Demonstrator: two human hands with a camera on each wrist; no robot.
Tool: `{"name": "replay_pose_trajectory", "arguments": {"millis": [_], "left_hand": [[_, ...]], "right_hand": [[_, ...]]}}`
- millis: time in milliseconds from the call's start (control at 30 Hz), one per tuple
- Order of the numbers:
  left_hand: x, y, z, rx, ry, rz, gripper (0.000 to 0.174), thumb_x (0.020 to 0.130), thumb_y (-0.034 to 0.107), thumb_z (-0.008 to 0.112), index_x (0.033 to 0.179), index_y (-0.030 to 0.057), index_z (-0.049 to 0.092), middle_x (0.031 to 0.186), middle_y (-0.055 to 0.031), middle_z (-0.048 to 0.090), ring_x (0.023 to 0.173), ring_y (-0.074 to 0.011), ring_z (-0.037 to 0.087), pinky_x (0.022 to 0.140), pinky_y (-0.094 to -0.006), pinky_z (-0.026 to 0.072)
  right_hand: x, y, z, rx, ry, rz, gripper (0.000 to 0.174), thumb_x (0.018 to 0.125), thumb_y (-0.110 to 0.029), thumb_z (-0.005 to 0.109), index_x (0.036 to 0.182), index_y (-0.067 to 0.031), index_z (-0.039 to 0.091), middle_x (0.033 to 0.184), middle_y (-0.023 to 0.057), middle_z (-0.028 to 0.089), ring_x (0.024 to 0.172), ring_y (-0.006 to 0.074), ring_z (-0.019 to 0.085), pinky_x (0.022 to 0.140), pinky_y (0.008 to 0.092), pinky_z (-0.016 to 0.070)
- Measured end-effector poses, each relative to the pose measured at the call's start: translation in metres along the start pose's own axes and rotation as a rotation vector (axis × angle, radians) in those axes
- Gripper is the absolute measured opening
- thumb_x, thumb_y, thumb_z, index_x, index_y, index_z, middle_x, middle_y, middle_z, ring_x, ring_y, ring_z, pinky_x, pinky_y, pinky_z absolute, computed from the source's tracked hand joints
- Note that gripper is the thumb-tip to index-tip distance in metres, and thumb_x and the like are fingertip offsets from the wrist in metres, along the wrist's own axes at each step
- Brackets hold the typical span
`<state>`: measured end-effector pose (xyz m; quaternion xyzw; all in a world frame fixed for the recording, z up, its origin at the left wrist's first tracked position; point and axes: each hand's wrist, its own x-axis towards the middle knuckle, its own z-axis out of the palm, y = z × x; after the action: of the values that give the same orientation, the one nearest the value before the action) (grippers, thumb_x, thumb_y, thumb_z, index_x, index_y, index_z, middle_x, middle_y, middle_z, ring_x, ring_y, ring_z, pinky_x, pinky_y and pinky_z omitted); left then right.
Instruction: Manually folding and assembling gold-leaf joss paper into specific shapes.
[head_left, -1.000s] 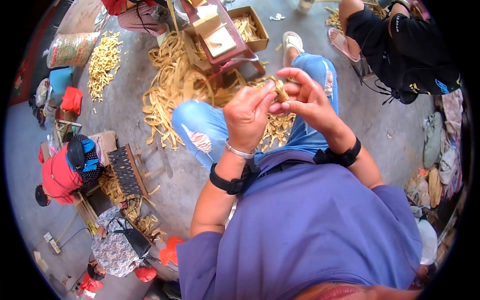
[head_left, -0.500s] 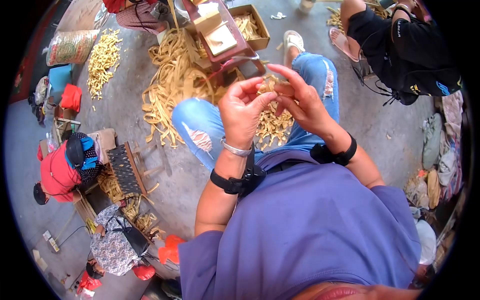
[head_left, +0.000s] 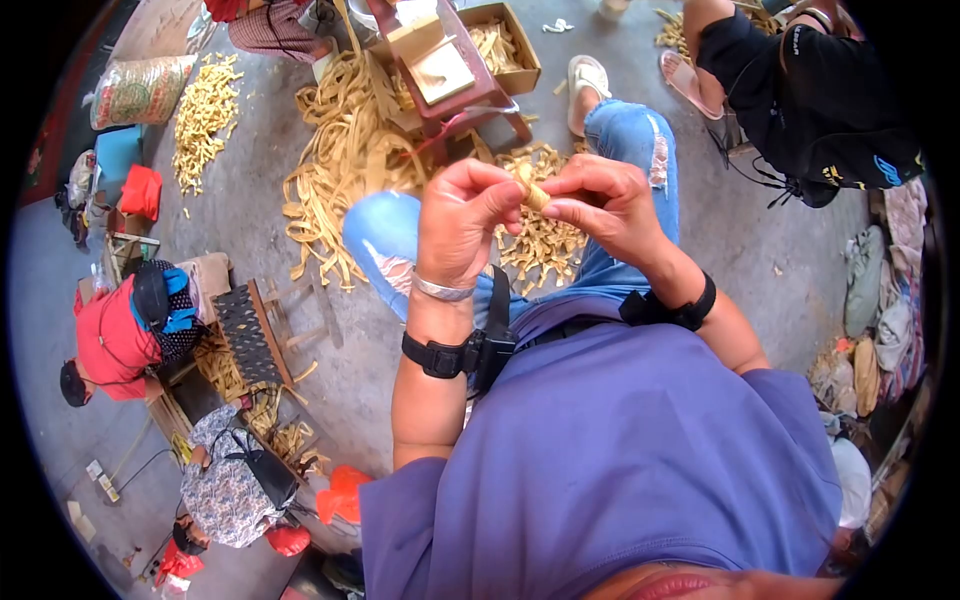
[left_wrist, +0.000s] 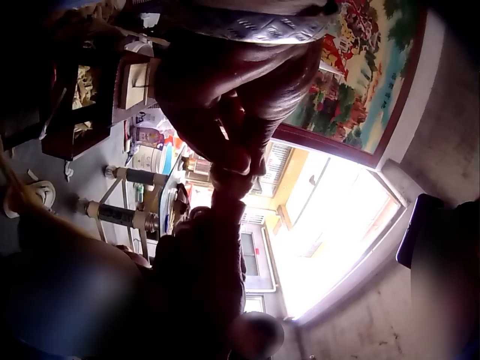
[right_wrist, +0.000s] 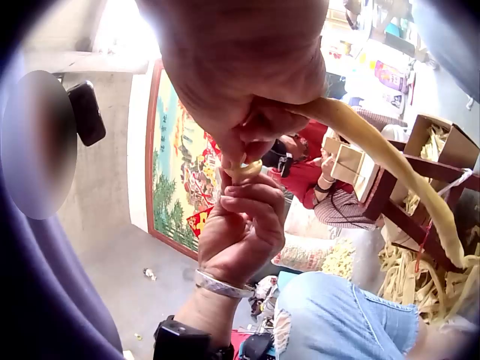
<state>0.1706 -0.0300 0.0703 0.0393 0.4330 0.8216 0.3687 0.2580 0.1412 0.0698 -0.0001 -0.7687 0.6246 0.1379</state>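
- Grey floor [head_left: 740,260] spreads under the whole workspace, and the left wrist view also shows a framed picture [left_wrist: 367,82] on a wall.
- Left hand [head_left: 462,220], with a silver bracelet [head_left: 442,291] at its wrist: the grip is narrow, thumb and finger pinching one end of a small yellow roll [head_left: 535,195].
- Right hand [head_left: 608,205]: the grip is narrow too, thumb and forefinger pinching the other end of the roll.
- The roll is held in the air between the two hands, beyond the near edge of a dark red table [head_left: 484,93].
- In the right wrist view a long yellow strip [right_wrist: 397,159] runs out from under the right hand and crosses in front of the table.
- A pale wooden block [head_left: 443,72] sits on the table; a cardboard box [head_left: 527,77] of strips stands just beside the table's right edge.
- A tangled heap [head_left: 345,150] of strips lies on the floor off the table's left edge.
- Below the hands, between the knees of the blue jeans [head_left: 620,135], is a pile of small yellow pieces [head_left: 545,255].
- Similar pieces form another pile [head_left: 205,125] near the floor's far left corner, beside a printed sack [head_left: 143,92].
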Motion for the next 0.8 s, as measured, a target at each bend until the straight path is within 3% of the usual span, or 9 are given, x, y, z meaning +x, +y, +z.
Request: {"name": "replay_pose_trajectory", "arguments": {"millis": [167,300,400,500,533,633,667,767,800], "left_hand": [[-0.007,0.02,-0.011,0.176,0.043,0.139,0.009,0.081,0.002,0.069,0.08,0.002,0.06,0.079,-0.0093,0.062,0.056,-0.0112,0.054,0.048,-0.0227,0.0464],[-0.008,0.021,-0.018,0.201,0.093,0.102,0.01,0.081,0.003,0.069,0.081,0.0019,0.059,0.079,-0.0087,0.063,0.056,-0.0111,0.055,0.049,-0.0225,0.0477],[-0.001,0.019,-0.013,0.033,0.102,0.103,0.016,0.083,0.006,0.068,0.095,-0.0011,0.062,0.08,-0.0072,0.062,0.057,-0.0106,0.056,0.05,-0.0229,0.0497],[-0.006,0.013,0.002,0.171,-0.002,0.091,0.032,0.087,0.011,0.065,0.114,-0.0043,0.058,0.081,-0.0053,0.061,0.057,-0.0097,0.056,0.052,-0.0235,0.0518],[-0.006,0.006,0.004,0.351,0.031,0.123,0.032,0.091,0.014,0.061,0.117,-0.0041,0.059,0.076,-0.0021,0.058,0.056,-0.007,0.053,0.048,-0.0213,0.0473],[0.0,-0.003,0.006,0.467,0.159,0.32,0.021,0.09,0.013,0.062,0.105,-0.0023,0.066,0.069,0.0003,0.054,0.053,-0.0053,0.047,0.044,-0.0199,0.0394],[0.001,-0.005,0.013,0.482,0.285,0.383,0.014,0.089,0.011,0.063,0.091,-0.0012,0.069,0.064,0.0018,0.05,0.05,-0.0046,0.042,0.042,-0.02,0.0327],[0.011,-0.015,-0.003,0.821,0.4,0.632,0.014,0.09,0.011,0.063,0.085,-0.0013,0.068,0.061,0.0024,0.049,0.05,-0.0045,0.042,0.042,-0.0202,0.0323],[0.009,-0.013,-0.008,0.878,0.436,0.61,0.014,0.087,0.012,0.066,0.079,0.0008,0.068,0.063,0.0024,0.053,0.05,-0.0076,0.047,0.045,-0.0229,0.0347]], "right_hand": [[-0.001,-0.015,-0.019,-0.114,-0.016,0.021,0.007,0.078,-0.003,0.072,0.082,0.0006,0.068,0.071,0.0039,0.06,0.061,0.0067,0.054,0.053,0.0203,0.0398],[-0.003,-0.012,-0.019,-0.058,0.011,0.063,0.007,0.08,-0.004,0.071,0.082,0.0009,0.067,0.072,0.0016,0.062,0.063,0.0045,0.053,0.054,0.0197,0.0406],[-0.005,0.001,-0.022,0.056,0.059,0.242,0.008,0.082,-0.006,0.07,0.085,0.0008,0.066,0.077,-0.0011,0.063,0.066,0.0024,0.052,0.057,0.0189,0.0414],[-0.002,0.002,-0.018,0.208,0.052,0.269,0.009,0.083,-0.007,0.069,0.087,0.001,0.066,0.078,-0.0011,0.063,0.067,0.0024,0.053,0.058,0.0181,0.0414],[-0.003,0.003,-0.012,0.267,0.055,0.273,0.01,0.084,-0.007,0.069,0.087,0.0011,0.065,0.078,-0.001,0.063,0.068,0.0022,0.053,0.057,0.0175,0.041],[-0.006,0.003,0.002,0.311,0.065,0.295,0.01,0.084,-0.008,0.07,0.086,0.0008,0.065,0.076,-0.0016,0.062,0.066,0.0019,0.052,0.056,0.0174,0.0408],[-0.007,0.004,0.006,0.267,0.054,0.324,0.011,0.083,-0.009,0.071,0.086,0.0003,0.065,0.073,-0.0025,0.061,0.064,0.0016,0.051,0.055,0.0175,0.0403],[-0.008,0.003,0.008,0.228,0.039,0.346,0.011,0.082,-0.008,0.071,0.085,-0.0002,0.065,0.07,-0.0033,0.061,0.063,0.0014,0.051,0.054,0.0176,0.0399],[-0.007,-0.001,0.001,0.108,0.01,0.277,0.01,0.082,-0.008,0.071,0.083,-0.0002,0.064,0.069,-0.0029,0.061,0.062,0.0016,0.05,0.054,0.0179,0.0395]]}}
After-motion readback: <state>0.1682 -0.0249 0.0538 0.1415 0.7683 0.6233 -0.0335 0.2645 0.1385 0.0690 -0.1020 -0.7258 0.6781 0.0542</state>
